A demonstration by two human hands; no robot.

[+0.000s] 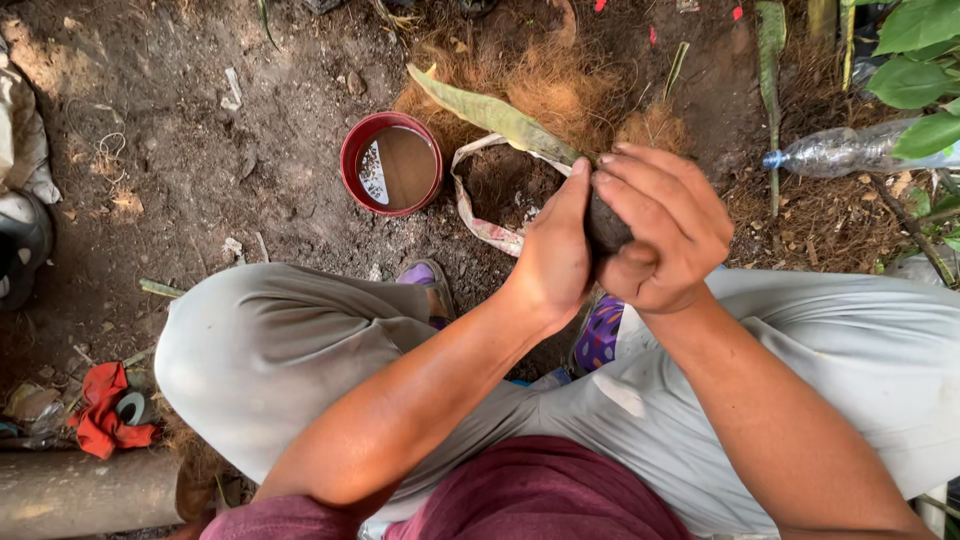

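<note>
Both hands pressing together around dark soil ball (606,226), held above knees, just near of open bag (492,200).
Left hand (553,258) cupping ball from left, thumb and fingers lying flat against it.
Right hand (665,232) wrapping over from right and far side, fingers (640,190) curling down, covering most of ball.
Ball sitting squeezed between palms, only small dark patch showing; long axis not readable.
Both hands touching it, neither nearer.
Red bowl (391,163) of brown water standing left of bag, well apart from hands.
</note>
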